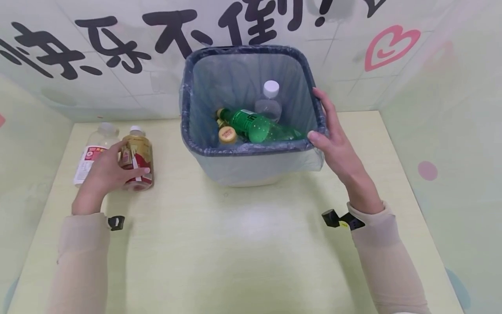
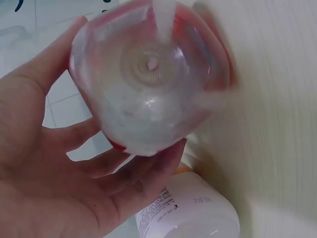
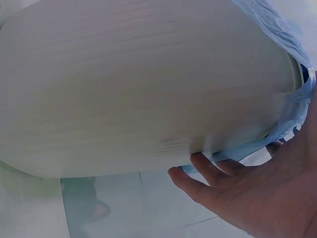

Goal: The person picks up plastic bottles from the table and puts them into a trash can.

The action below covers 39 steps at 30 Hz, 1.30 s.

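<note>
At the left of the head view, my left hand (image 1: 103, 172) curls its thumb and fingers round a plastic bottle (image 1: 141, 152) with a gold and red label and a white cap. The left wrist view shows this bottle's clear base (image 2: 153, 99). Beside it lies a second bottle (image 1: 92, 152) with a red and white label, partly covered by the hand. My right hand (image 1: 337, 148) grips the right side of the rim of a bin (image 1: 251, 150) lined with a bluish plastic bag (image 3: 292, 106). Its thumb lies over the rim, the other fingers outside.
Inside the bin are a green bottle (image 1: 255, 126), a clear bottle with a white cap (image 1: 271, 89) and a bottle with an orange cap (image 1: 227, 135). The pale table (image 1: 235, 244) meets a wall (image 1: 164, 83) with black lettering behind the bin.
</note>
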Each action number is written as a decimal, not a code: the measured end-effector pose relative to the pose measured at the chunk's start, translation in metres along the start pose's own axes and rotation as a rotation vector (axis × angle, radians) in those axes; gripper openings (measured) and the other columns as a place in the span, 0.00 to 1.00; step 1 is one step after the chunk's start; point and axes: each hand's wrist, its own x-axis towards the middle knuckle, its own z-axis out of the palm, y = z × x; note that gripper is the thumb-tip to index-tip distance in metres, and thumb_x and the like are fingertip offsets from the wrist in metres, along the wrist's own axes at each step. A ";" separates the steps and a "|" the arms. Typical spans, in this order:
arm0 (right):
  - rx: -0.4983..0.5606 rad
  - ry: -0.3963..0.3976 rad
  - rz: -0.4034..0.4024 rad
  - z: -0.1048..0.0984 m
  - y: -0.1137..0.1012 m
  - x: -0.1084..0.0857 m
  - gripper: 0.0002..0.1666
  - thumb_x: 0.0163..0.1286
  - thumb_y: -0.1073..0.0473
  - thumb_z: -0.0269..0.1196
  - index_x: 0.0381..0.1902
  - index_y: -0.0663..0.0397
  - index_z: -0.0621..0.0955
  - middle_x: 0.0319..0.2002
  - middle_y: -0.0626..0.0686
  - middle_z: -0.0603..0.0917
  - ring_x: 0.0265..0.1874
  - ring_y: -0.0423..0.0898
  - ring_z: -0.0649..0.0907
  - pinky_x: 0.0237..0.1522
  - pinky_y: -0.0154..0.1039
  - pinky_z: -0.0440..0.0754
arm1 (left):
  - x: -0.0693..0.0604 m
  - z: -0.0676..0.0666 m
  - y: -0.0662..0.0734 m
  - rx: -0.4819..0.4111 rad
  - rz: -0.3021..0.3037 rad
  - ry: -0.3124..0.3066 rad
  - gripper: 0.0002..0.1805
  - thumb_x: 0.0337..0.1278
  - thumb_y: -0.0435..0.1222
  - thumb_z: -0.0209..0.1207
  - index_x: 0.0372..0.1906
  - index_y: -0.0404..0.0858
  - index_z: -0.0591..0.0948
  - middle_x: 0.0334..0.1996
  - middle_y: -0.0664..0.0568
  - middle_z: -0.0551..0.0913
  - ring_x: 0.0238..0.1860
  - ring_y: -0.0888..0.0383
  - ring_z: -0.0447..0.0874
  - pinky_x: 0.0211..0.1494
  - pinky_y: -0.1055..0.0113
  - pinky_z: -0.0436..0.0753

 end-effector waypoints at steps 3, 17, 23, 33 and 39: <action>-0.004 0.003 -0.005 0.001 -0.001 0.000 0.52 0.66 0.40 0.65 0.79 0.42 0.52 0.77 0.41 0.50 0.74 0.48 0.53 0.72 0.57 0.49 | 0.001 -0.001 0.001 -0.004 0.013 0.009 0.63 0.52 0.56 0.70 0.78 0.30 0.44 0.62 0.23 0.63 0.56 0.28 0.65 0.55 0.30 0.70; 0.011 0.003 0.004 0.004 -0.003 -0.002 0.51 0.66 0.41 0.64 0.79 0.41 0.52 0.76 0.42 0.51 0.73 0.48 0.53 0.72 0.59 0.48 | -0.002 0.002 0.006 -0.039 -0.040 -0.034 0.64 0.54 0.50 0.70 0.80 0.39 0.35 0.65 0.21 0.60 0.57 0.26 0.65 0.54 0.31 0.70; 0.017 -0.003 0.010 0.003 -0.003 -0.002 0.48 0.68 0.44 0.62 0.79 0.40 0.52 0.76 0.42 0.51 0.73 0.49 0.54 0.72 0.58 0.50 | -0.006 -0.003 0.018 -0.027 -0.022 -0.011 0.60 0.56 0.45 0.68 0.80 0.41 0.37 0.62 0.22 0.64 0.53 0.28 0.69 0.48 0.36 0.75; 0.020 -0.004 0.010 0.002 -0.003 -0.001 0.47 0.68 0.47 0.61 0.79 0.41 0.52 0.76 0.43 0.51 0.73 0.49 0.53 0.72 0.57 0.49 | -0.021 -0.034 0.056 -0.009 0.031 0.044 0.57 0.55 0.45 0.68 0.81 0.47 0.42 0.58 0.26 0.69 0.49 0.29 0.70 0.43 0.42 0.77; -0.008 0.001 0.004 0.001 -0.001 -0.001 0.50 0.67 0.42 0.63 0.79 0.42 0.52 0.77 0.43 0.50 0.75 0.47 0.51 0.74 0.58 0.45 | -0.030 -0.048 0.076 0.017 0.070 0.087 0.56 0.56 0.45 0.67 0.81 0.49 0.42 0.56 0.26 0.70 0.47 0.31 0.71 0.39 0.45 0.78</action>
